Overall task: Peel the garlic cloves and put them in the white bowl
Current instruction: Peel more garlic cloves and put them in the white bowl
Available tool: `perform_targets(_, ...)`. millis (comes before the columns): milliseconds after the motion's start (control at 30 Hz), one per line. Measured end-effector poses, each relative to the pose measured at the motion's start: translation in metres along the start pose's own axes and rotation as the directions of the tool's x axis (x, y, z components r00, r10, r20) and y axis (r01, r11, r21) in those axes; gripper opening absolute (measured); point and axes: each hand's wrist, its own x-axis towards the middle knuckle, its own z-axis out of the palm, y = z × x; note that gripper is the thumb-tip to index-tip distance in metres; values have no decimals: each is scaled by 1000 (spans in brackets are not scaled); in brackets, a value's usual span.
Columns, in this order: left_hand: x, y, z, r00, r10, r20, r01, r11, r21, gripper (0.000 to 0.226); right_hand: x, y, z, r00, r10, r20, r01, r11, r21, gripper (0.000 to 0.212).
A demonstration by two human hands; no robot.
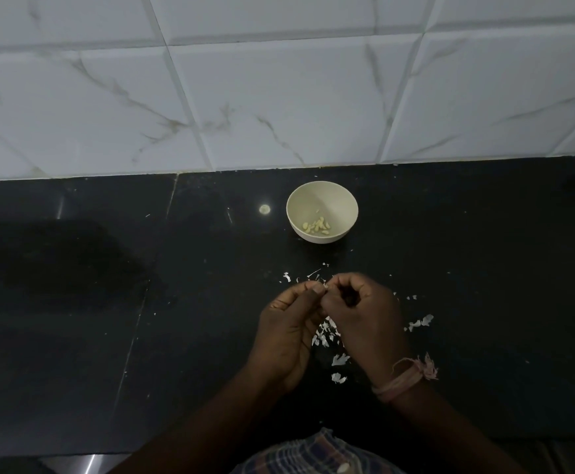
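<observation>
Hands (327, 313) hiding garlic clove (325, 286)

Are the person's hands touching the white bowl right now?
Apart. The head view shows bare dark counter between the white bowl and both the left hand and right hand, which meet nearer the person, pinching a small clove.

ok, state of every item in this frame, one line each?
white bowl: upright on the counter, holds a small pile of cloves
peeled cloves: bare, lying in the bowl
left hand: fingers curled, pinching a small clove at its fingertips
right hand: fingers curled, pinching the same clove
clove: held between both hands, barely visible
skins: loose, scattered on the counter under the hands
</observation>
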Motion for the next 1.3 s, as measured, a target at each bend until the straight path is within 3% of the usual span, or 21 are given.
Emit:
perform_targets(167, -2, 4, -1, 999, -37, -7, 38, 999, 21, 25, -2, -1, -3, 998, 50, 33, -52, 995, 85, 6)
perform_targets(333, -6, 3, 5, 1000, 19, -7, -19, 999, 33, 18, -4, 0, -4, 1000, 26, 9, -26, 997, 76, 5)
perform_targets(567, -13, 3, 6, 991, 137, -2, -129, 941, 313, 17, -5, 5, -6, 996, -87, -15, 86, 994, -70, 11)
perform_targets(833, -13, 8, 4, 996, 81, 22, -84, 953, 290, 20, -5, 8, -7, 995, -90, 34, 91, 994, -56, 10)
perform_targets(1000, -13, 18, 2, 983, 152, 107, -185, 770, 611, 20, -2, 7, -10, 995, -25, 93, 29, 999, -40, 11)
perform_targets(1133, -13, 23, -1, 971, 181, 155, -236, 636, 735, 23, -1, 10, -9, 990, 11, 143, -4, 999, -48, 11)
perform_targets(1300, -10, 26, -2, 984, 103, 146, -177, 696, 696, 20, 0, 11, -10, 989, 13, 150, -6, 999, -45, 12)
